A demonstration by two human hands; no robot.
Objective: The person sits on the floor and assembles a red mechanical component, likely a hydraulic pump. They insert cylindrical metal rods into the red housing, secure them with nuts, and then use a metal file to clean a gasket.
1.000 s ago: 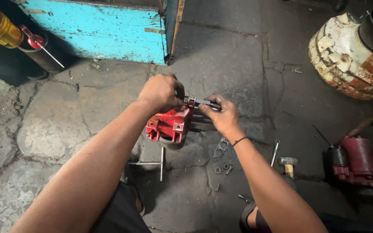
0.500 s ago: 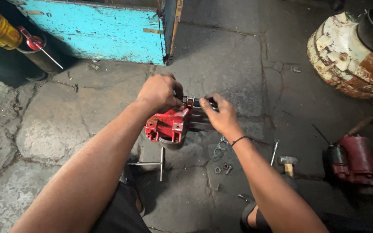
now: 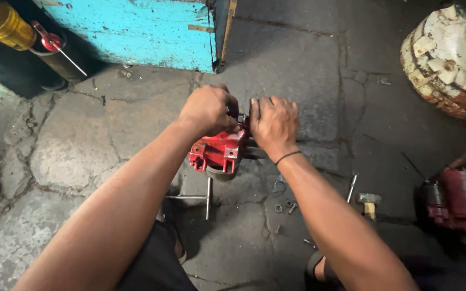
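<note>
A red metal machine part (image 3: 218,154) sits on the cracked stone floor in front of me. My left hand (image 3: 207,110) is clenched on its top far edge. My right hand (image 3: 274,125) lies knuckles-up right beside it, closed over the part's right end, where a small dark fitting (image 3: 241,117) shows between the two hands. Whatever the fingers grip underneath is hidden. A dark band circles my right wrist (image 3: 288,157).
A T-shaped metal rod (image 3: 207,197) lies just below the red part. Small nuts and rings (image 3: 283,200), a bolt (image 3: 351,188) and a hammer (image 3: 369,201) lie to the right. Further right: another red machine unit (image 3: 457,198). A rusty white cylinder (image 3: 449,64) stands top right, a blue wooden box (image 3: 136,29) top left.
My right hand moved left and closed over the right end of the red part, now next to my left hand; the thin tool it held earlier is no longer visible.
</note>
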